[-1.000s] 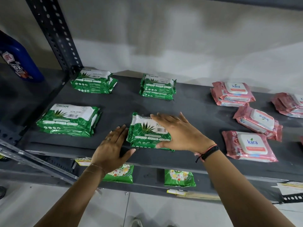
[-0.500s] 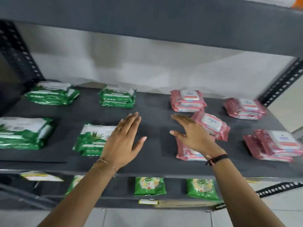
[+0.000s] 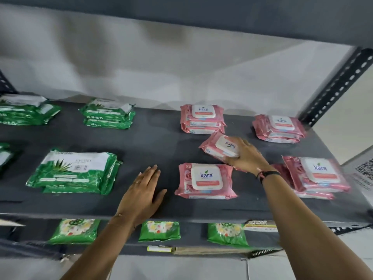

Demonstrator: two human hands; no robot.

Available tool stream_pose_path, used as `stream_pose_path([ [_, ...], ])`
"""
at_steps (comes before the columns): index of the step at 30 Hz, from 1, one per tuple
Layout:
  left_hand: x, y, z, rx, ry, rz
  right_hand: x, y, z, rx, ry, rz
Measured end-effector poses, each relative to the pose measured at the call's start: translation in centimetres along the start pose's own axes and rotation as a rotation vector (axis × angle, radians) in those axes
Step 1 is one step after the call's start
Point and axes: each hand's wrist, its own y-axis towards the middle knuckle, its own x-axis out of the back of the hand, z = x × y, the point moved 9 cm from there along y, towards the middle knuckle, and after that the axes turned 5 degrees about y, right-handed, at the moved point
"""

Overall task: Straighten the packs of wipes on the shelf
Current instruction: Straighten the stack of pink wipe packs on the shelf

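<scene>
A dark grey shelf (image 3: 153, 138) carries green aloe wipe packs on the left and pink Kara packs on the right. My right hand (image 3: 247, 156) grips a skewed pink pack (image 3: 219, 147) lying at an angle mid-shelf. In front of it a single pink pack (image 3: 204, 181) lies flat and square. My left hand (image 3: 144, 194) rests flat and open on the bare shelf between that pack and a green stack (image 3: 74, 172). Pink stacks sit at the back (image 3: 202, 119), back right (image 3: 279, 129) and front right (image 3: 317, 175).
More green stacks lie at the back (image 3: 108, 114) and back left (image 3: 26, 110). A lower shelf holds green floral packets (image 3: 159, 231). An upper shelf (image 3: 201, 15) hangs overhead, and a perforated upright (image 3: 335, 87) stands at the right.
The view swung right from the green packs to the pink ones. My right hand moved off the green pack and took hold of the skewed pink pack; my left hand followed onto bare shelf.
</scene>
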Motion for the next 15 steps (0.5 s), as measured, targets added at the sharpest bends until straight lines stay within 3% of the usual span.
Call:
stream_pose_path([
  [6, 0.9, -0.1, -0.3, 0.021, -0.022, -0.026, 1.0, -0.2, 0.6, 0.055, 0.015, -0.045],
  [10, 1.1, -0.1, -0.3, 0.026, -0.035, -0.034, 3.2, -2.6, 3.1, 0.212, 0.073, -0.100],
  [15, 1.1, -0.2, -0.4, 0.029, -0.033, -0.028, 2.3, -6.3, 7.4, 0.408, 0.063, 0.013],
])
